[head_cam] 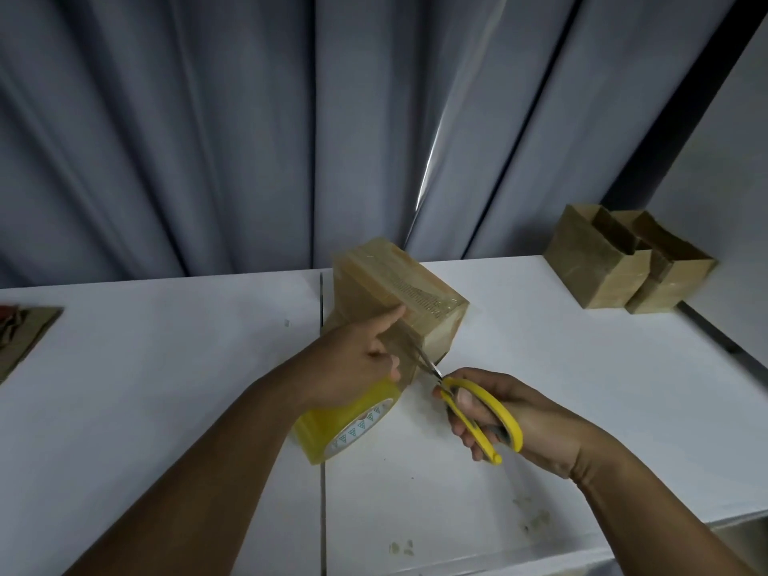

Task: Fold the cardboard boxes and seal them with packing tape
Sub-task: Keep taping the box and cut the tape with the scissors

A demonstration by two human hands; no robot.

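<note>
1. Fingers (464, 405) of the right hand (523, 413) were curled through the yellow loops of the scissors (484, 413), gripping them firmly, with the short metal blades pointing up and to the left.
2. On the left hand (353, 359), the index finger lay stretched out with its tip pressed against the near top edge of the cardboard box (399, 284). Its other fingers and thumb were bent down over the tape roll (349, 426), holding it.
3. That roll of yellowish clear tape, with a white core printed in small triangles, sat under the left hand, just beside the box's near side. From where I stood I could not tell whether it rested on the table (166, 367) or hung just above it.
4. A strip of tape (405, 355) ran from the roll up the near face of the box, and the scissor blades met it near the box's near right corner.
5. The box stood closed in the middle of the white table, just right of a seam in the tabletop, its top glossy with tape.
6. Two open-topped boxes (598, 268) stood touching side by side at the far right corner, well apart from the hands.
7. Flat cardboard (25, 334) lay at the table's left edge, and a grey curtain (249, 118) hung behind.
</note>
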